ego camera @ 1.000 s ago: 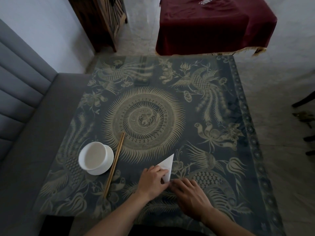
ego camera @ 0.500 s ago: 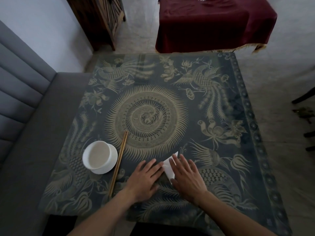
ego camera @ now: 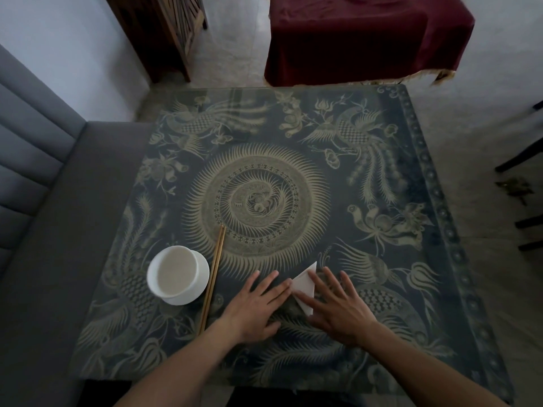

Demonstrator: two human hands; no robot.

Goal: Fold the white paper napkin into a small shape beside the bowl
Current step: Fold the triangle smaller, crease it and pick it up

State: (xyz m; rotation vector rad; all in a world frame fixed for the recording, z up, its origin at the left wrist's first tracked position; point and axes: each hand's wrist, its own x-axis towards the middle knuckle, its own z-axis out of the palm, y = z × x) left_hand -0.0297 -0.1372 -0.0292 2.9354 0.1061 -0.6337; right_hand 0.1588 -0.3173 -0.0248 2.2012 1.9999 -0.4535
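A white paper napkin [ego camera: 304, 284], folded into a small pointed triangle, lies flat on the patterned table near its front edge. My left hand [ego camera: 254, 305] rests flat, fingers spread, with its fingertips touching the napkin's left edge. My right hand [ego camera: 338, 308] lies flat over the napkin's right side, fingers apart, and hides part of it. A white bowl [ego camera: 176, 273] stands on a white saucer to the left of my hands. A pair of wooden chopsticks [ego camera: 213, 276] lies between the bowl and my left hand.
The dark table [ego camera: 382, 160] has a gold bird and spiral pattern under glass. A grey sofa [ego camera: 44, 201] runs along the left. A table with a dark red cloth [ego camera: 361, 33] stands beyond the far edge, and dark chair legs [ego camera: 526, 160] show at the right.
Both hands have gone from pinching the napkin's fold to lying flat and spread. They have since slid slightly apart, baring more of the white triangle between them.
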